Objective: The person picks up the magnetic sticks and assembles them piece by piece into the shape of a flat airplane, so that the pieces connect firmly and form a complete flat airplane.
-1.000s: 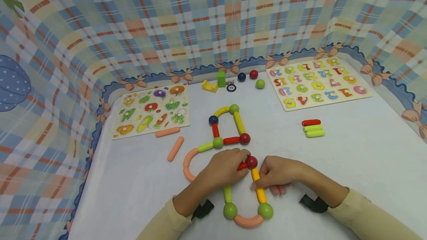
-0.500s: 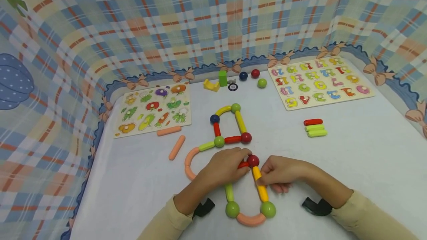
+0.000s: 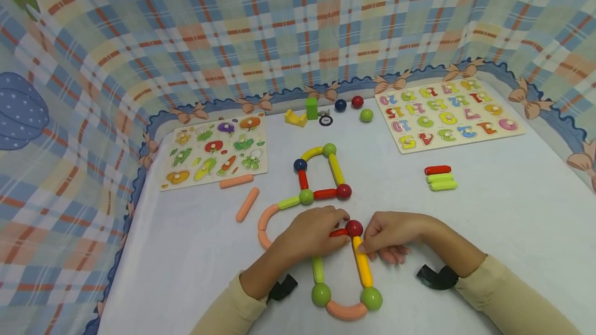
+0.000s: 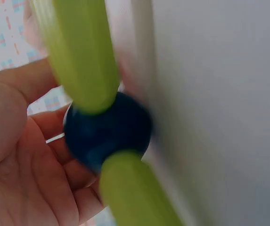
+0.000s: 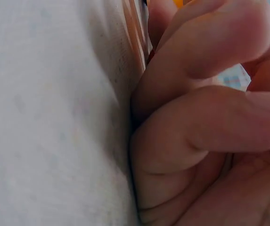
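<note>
My left hand [image 3: 313, 232] pinches a short red magnetic rod [image 3: 338, 232] between thumb and index finger, just left of a red ball [image 3: 354, 228]. From that ball an orange-yellow rod [image 3: 363, 268] runs down to a green ball [image 3: 371, 299]. My right hand [image 3: 395, 235] pinches this rod near its upper end, the other fingers curled on the cloth. A peach curved rod [image 3: 346, 310] links the green ball to another green ball [image 3: 321, 294], topped by a lime rod [image 3: 317, 270]. In the left wrist view, a dark blue ball [image 4: 107, 131] joins two lime rods beside the palm.
Above the hands lies a loop of rods and balls, including a navy ball [image 3: 300, 165]. Peach rods [image 3: 247, 204] lie left; red and lime rods [image 3: 441, 178] lie right. A vegetable puzzle board [image 3: 214, 151], a number board [image 3: 449, 115] and a green block [image 3: 311, 108] stand behind.
My right hand has slid up along the orange-yellow rod toward the red ball. My left hand stays on the red rod; the lower green balls have shifted slightly.
</note>
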Demonstrator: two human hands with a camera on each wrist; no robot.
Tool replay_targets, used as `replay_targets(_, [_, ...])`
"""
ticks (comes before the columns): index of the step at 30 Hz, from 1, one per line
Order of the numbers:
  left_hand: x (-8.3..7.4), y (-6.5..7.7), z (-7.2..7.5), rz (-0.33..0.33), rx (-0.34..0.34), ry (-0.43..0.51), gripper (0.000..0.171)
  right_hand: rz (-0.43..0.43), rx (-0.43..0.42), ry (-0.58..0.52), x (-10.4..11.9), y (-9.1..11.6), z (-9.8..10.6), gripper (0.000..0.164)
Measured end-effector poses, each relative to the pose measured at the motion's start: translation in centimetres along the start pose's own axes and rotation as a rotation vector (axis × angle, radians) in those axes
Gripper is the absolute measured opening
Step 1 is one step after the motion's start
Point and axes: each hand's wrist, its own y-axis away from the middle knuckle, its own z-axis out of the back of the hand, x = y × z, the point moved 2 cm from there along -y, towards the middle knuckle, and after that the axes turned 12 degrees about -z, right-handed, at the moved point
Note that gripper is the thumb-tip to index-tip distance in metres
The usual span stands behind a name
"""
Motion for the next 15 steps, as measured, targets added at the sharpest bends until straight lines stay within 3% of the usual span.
replay_targets(3, [1.0, 1.0, 1.3, 0.048, -0.033, 0.041, 0.036, 0.014, 0.014, -0.020, -0.3, 0.2, 0.4, 0.039])
replay_targets(6, [2.9, 2.7, 3.2, 0.147, -0.091, 0.082, 0.031, 0.025, 0.023, -0.052, -0.6, 0.4, 1.2, 0.039])
replay_targets(11, [8.0, 6.3, 6.1, 0.394, -0.245, 0.040, 0.028, 0.021, 0.004, -0.096, -1.2, 0.8, 2.5, 0.041])
replay_targets(13, [10.0, 7.6, 6.5, 0.499, -0.258, 0.036, 0.030, 0.028, 0.001, -0.109, -1.4, 1.0, 3.0, 0.042])
replay_targets(15, [11.6, 8.6, 6.5, 0.573, -0.222, 0.069, 0.033, 0.031, 0.006, -0.118, -1.6, 1.0, 3.3, 0.042])
